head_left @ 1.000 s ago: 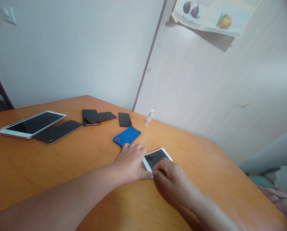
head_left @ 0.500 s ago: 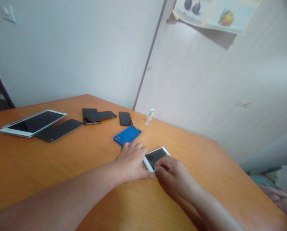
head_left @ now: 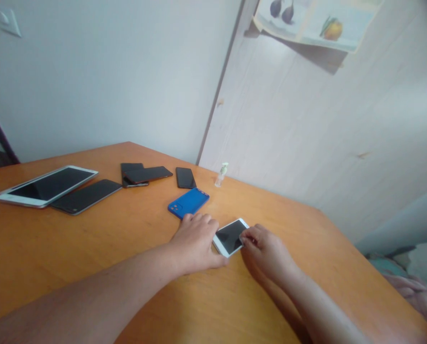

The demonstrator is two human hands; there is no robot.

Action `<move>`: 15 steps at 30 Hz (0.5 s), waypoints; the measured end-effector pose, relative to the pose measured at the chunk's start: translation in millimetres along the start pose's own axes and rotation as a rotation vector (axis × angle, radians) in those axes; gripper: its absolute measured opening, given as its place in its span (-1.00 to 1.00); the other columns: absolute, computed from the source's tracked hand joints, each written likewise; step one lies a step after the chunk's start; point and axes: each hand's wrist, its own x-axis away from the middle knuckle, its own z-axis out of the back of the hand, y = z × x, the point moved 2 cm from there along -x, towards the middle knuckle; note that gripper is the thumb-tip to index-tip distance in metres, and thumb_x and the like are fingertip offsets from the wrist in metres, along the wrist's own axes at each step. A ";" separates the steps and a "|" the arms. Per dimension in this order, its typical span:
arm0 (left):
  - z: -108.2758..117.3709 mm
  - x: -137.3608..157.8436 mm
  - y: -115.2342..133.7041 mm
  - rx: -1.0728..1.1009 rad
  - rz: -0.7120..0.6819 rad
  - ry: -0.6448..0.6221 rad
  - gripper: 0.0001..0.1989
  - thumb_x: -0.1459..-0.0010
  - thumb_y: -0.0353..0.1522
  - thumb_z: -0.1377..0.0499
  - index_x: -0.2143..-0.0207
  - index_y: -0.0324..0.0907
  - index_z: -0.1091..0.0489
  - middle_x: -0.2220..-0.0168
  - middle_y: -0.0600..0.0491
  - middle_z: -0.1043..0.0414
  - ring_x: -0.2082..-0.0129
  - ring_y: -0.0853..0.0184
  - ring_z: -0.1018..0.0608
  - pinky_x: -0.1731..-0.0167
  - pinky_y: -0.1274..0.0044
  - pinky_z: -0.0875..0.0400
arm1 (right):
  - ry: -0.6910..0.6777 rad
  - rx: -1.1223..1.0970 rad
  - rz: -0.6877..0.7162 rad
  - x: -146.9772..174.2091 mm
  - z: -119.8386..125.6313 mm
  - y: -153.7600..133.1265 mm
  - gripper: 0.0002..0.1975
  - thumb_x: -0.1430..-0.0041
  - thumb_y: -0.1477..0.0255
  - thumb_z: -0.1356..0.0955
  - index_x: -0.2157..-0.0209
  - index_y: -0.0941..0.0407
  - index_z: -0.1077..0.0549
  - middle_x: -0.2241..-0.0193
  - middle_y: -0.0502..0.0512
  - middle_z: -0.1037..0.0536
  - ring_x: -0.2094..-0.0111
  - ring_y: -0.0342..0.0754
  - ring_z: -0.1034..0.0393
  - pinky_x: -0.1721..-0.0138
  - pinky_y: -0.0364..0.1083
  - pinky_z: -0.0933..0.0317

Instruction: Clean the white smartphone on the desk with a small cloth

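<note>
A white smartphone [head_left: 231, 236] with a dark screen lies face up on the table. My left hand [head_left: 197, 241] grips it at its left end, thumb at the near corner and fingers along the far side. Over the phone's right edge, my right hand [head_left: 265, 248] has its fingers pinched together; a small pale bit shows at the tips, too small to name. Just beyond my left fingers rests a blue phone case [head_left: 189, 202], its hollow side up.
The wooden table [head_left: 156, 306] also bears a small pump bottle [head_left: 221, 175], a black phone [head_left: 185, 177], two crossed dark phones [head_left: 148, 174], a larger dark phone [head_left: 89, 196] and a white tablet [head_left: 51, 184]. A wall [head_left: 127, 71] stands behind.
My right hand has slid right across the phone screen, from its near middle to its right edge. The left hand keeps its place on the phone. The view has shifted slightly.
</note>
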 end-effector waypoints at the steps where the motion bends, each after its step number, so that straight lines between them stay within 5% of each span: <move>1: 0.3 0.0 0.1 0.002 -0.002 -0.003 -0.47 0.12 0.08 -0.30 0.27 -0.11 -0.38 0.16 -0.04 -0.41 0.05 0.02 -0.42 0.13 0.28 -0.21 | 0.002 0.022 0.011 0.7 0.1 -2.4 -0.84 -0.24 0.48 -0.28 0.38 0.07 -0.48 0.39 0.04 -0.46 0.31 -0.04 -0.36 0.29 -0.10 -0.19; 7: 3.5 -0.3 1.8 0.022 0.020 -0.029 -0.44 0.05 0.14 -0.22 0.24 -0.12 -0.39 0.15 -0.06 -0.42 0.05 0.01 -0.42 0.12 0.27 -0.23 | -0.032 0.041 0.181 10.6 -2.1 -29.4 -0.85 -0.28 0.47 -0.27 0.29 0.05 -0.49 0.31 0.05 -0.47 0.24 -0.03 -0.35 0.20 -0.09 -0.20; 12: 0.2 -1.3 1.0 0.007 0.035 -0.024 -0.44 0.09 0.10 -0.27 0.22 -0.12 -0.40 0.17 -0.05 -0.41 0.07 0.01 -0.43 0.12 0.26 -0.24 | -0.001 0.137 0.033 -2.7 4.5 -4.1 -0.80 -0.25 0.54 -0.25 0.27 0.09 -0.52 0.29 0.12 -0.50 0.20 0.00 -0.37 0.17 -0.09 -0.22; 15: -2.1 -1.4 -0.4 0.004 0.029 -0.011 -0.43 0.10 0.11 -0.27 0.21 -0.11 -0.40 0.16 -0.05 -0.41 0.07 0.01 -0.42 0.12 0.26 -0.25 | -0.026 0.189 0.015 0.3 6.6 -12.2 -0.79 -0.27 0.53 -0.24 0.30 0.11 -0.51 0.30 0.14 -0.53 0.20 0.02 -0.37 0.14 -0.06 -0.22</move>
